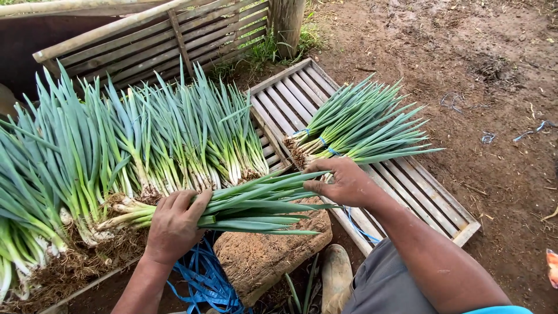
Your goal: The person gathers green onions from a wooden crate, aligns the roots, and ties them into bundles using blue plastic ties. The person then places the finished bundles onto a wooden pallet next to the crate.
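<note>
Gripping a loose bunch of green onions (pixel 244 206) crosswise above a stone block (pixel 267 253): left hand (pixel 174 224) wrapping the pale stalks near the roots, right hand (pixel 343 183) closing on the leaves, just beside the slatted rack's (pixel 418 192) near edge, tied bundles (pixel 360 125) lying there.

Head view: single camera, worn high, facing steeply down and forward, close over slatted rack (pixel 407 192) and dirt ground (pixel 494 70).

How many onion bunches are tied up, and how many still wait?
About two tied bunches with blue bands already lie on the slatted tray. The left hand and right hand hold one loose bunch, no band visible. A big untied heap remains.
</note>
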